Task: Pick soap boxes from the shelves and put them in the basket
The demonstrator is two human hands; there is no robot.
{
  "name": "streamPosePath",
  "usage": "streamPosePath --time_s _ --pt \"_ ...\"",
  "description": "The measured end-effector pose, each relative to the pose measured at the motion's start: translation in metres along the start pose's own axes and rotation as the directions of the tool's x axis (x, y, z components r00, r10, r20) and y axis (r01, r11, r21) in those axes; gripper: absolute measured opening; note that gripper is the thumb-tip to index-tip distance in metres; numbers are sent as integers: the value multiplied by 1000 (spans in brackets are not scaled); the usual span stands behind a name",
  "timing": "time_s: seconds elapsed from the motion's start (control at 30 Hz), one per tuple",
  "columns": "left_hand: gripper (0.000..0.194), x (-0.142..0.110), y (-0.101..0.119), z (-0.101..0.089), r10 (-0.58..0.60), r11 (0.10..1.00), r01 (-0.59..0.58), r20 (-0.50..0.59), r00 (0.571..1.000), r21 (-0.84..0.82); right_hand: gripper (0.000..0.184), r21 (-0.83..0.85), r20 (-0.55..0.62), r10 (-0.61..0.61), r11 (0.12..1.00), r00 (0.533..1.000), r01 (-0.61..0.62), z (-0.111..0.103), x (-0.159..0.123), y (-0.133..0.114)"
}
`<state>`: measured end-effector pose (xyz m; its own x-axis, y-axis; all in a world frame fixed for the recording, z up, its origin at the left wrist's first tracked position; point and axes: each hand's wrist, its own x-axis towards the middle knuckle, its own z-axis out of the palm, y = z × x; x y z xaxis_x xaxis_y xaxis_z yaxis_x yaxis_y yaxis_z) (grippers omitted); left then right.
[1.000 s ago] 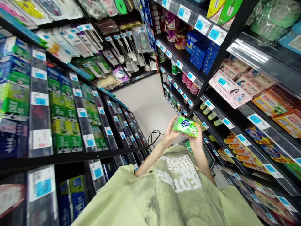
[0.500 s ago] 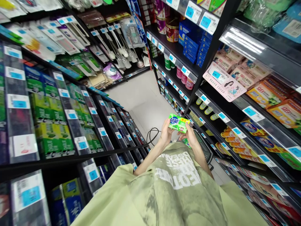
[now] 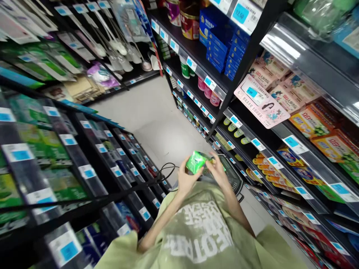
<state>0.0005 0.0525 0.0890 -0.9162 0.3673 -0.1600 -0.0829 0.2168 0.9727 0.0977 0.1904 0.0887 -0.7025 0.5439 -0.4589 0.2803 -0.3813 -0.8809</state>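
Observation:
A shiny green soap pack is held up in front of my shirt, tilted so its printed front no longer faces me. My left hand is closed around its left side and lower edge. At the pack's right edge my right hand has its fingers bent in, with the fingertips against the wrapper. Some green and yellow shows behind the right fingers; I cannot make out what it belongs to. A dark grey basket sits just beyond my right hand.
Shelves with orange soap boxes and a pink price card line the right. Slanted racks with price tags run along the left. Brushes hang at the far end. Pale floor lies between; a black cable loops near the left rack.
Both hands have moved left and slightly down in view. The soap pack has been turned, its blue-logo front swinging out of sight. The view has shifted toward the right-hand shelves and closer to the far end.

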Motion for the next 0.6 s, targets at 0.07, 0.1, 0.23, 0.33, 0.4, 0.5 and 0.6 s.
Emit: streamPosePath --time_s 0.07,0.1,0.23,0.33,0.4,0.5,0.6 --pt "66 -10 -15 -6 93 984 -98 39 995 151 87 64 97 58 996 994 -65 -2 0 20" --pt "61 -15 -23 -8 144 967 -152 55 988 203 92 101 143 86 990 986 -101 -5 -1 31" --pt "55 -32 -58 -9 273 917 -317 199 941 242 105 172 197 193 958 961 -228 -20 -5 84" --pt "58 -39 -84 -6 276 918 -336 268 923 211 120 181 158 279 935 947 -305 -30 -7 115" --pt "62 -41 -101 -4 283 927 -336 276 918 166 125 173 145 302 930 942 -325 -32 -5 125" --pt "74 -41 -124 -2 319 933 -352 280 905 72 117 120 136 246 957 960 -263 -29 3 118" --pt "89 -42 -139 5 342 930 -366 294 892 30 108 16 108 116 993 987 -118 -31 14 87"
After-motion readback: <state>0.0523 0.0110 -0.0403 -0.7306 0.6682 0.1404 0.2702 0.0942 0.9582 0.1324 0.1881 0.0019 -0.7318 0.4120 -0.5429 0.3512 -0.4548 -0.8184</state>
